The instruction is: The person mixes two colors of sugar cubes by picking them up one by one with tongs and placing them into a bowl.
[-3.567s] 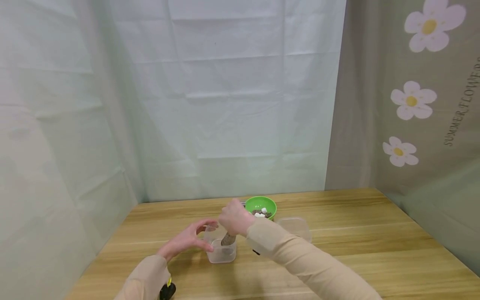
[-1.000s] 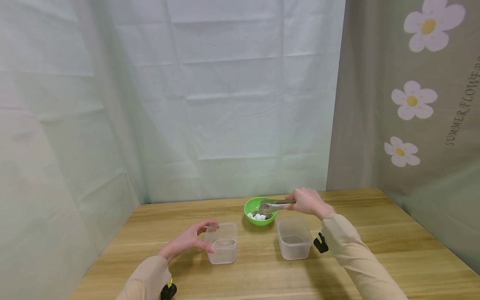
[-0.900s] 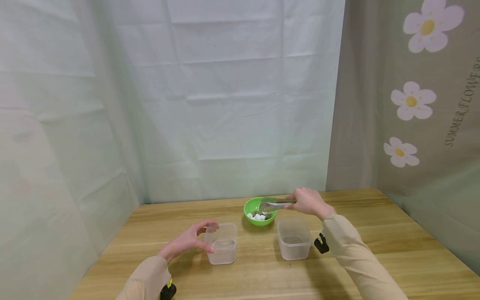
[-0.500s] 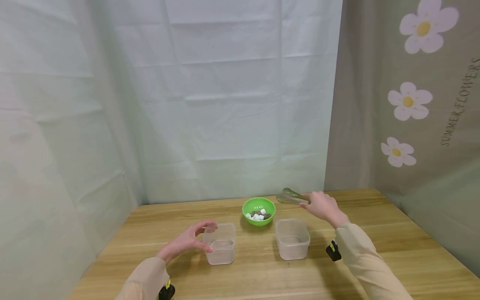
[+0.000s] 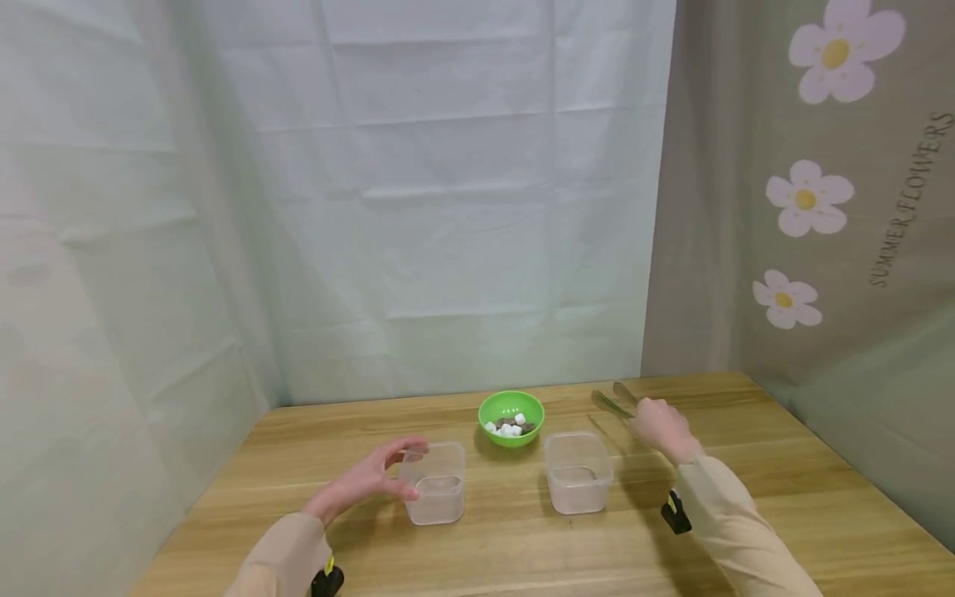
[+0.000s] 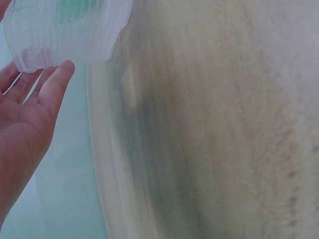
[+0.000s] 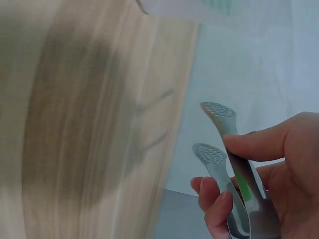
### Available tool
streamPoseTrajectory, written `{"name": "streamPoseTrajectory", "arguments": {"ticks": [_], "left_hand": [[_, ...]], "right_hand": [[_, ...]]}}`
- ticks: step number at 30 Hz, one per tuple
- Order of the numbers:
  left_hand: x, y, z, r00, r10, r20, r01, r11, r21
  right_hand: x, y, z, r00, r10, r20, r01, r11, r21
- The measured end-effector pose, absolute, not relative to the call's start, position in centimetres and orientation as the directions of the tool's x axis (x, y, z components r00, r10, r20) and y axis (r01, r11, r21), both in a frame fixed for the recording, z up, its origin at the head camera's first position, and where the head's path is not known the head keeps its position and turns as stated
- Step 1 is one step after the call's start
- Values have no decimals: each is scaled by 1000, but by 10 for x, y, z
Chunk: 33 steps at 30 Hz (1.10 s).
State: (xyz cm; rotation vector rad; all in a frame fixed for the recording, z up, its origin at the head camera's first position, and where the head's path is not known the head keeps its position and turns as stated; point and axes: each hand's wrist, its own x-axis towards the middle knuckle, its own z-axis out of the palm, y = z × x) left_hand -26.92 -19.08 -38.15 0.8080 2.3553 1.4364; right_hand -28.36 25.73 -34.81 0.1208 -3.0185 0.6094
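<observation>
My left hand [image 5: 370,478] holds a clear plastic container [image 5: 438,502] by its left side, thumb at the front corner and fingers at the back rim. In the left wrist view the thumb touches that container [image 6: 70,30] near its base edge. My right hand [image 5: 664,429] grips metal tongs [image 5: 612,405] beyond the second container. In the right wrist view the tongs [image 7: 239,191] have perforated tips, spread apart with nothing between them. A green bowl [image 5: 511,404] behind the containers holds white cubes [image 5: 508,431] and dark brown pieces [image 5: 528,428].
A second clear plastic container [image 5: 579,497] stands to the right of the first, in front of the bowl. The wooden table [image 5: 507,547] meets a pale curtain [image 5: 462,249] at its back edge and a flowered curtain [image 5: 813,332] on the right.
My right hand has carried the tongs from the left container to the bowl, then away to the right. The tongs' tips now stand wider apart. My left hand stays at its container.
</observation>
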Motion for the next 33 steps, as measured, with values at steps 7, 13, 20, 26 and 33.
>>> {"name": "streamPoseTrajectory", "arguments": {"ticks": [7, 13, 20, 26, 33], "left_hand": [[-268, -191, -378, -796, 601, 66, 341, 356, 870], [-267, -192, -377, -794, 605, 59, 339, 361, 869], [-266, -192, -377, -794, 606, 50, 348, 384, 855], [-266, -193, -379, -776, 626, 73, 363, 350, 864], [-268, -194, -380, -751, 656, 74, 336, 284, 898]], "right_hand": [[-284, 259, -355, -996, -51, 72, -76, 910, -409], [-285, 259, -365, -996, -62, 66, -83, 919, -386], [-284, 255, -375, -995, -69, 68, -90, 918, -387], [-283, 250, -378, -996, -41, 74, -64, 937, -344], [-279, 250, -379, -998, -27, 49, -38, 971, -237]]}}
